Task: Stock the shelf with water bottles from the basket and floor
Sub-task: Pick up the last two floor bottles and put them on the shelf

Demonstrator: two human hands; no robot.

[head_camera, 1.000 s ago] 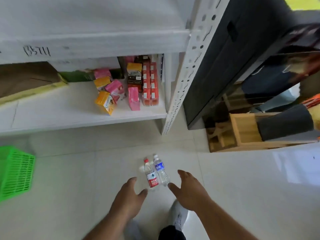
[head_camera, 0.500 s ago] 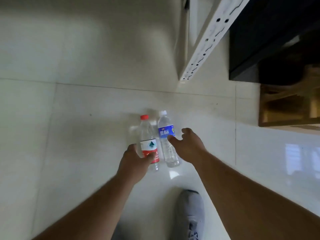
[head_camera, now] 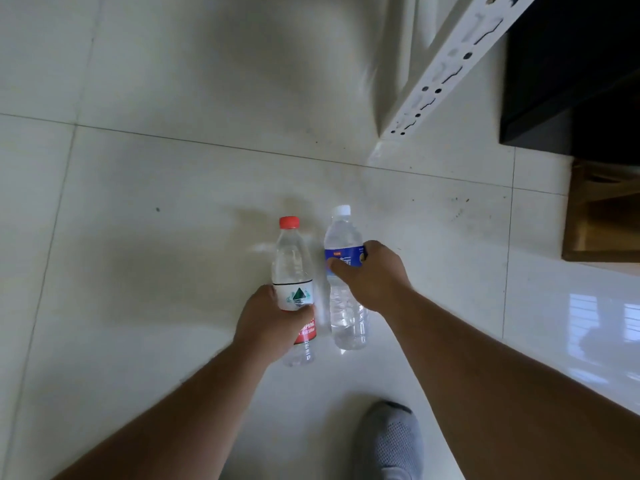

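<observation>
Fingers [head_camera: 341,270] curl round clear ribbed plastic — right hand [head_camera: 372,278] blue-labelled bottle [head_camera: 346,282], left hand [head_camera: 273,320] red-capped bottle [head_camera: 294,282].

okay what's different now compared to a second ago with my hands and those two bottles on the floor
Both hands came down onto the bottles. The left hand, open above them a second ago, now grips the red-capped bottle round its label; the right hand now grips the blue-labelled bottle. The view dropped, so the shelf contents and green basket are out of frame. The bottles still stand side by side on the tiled floor.
</observation>
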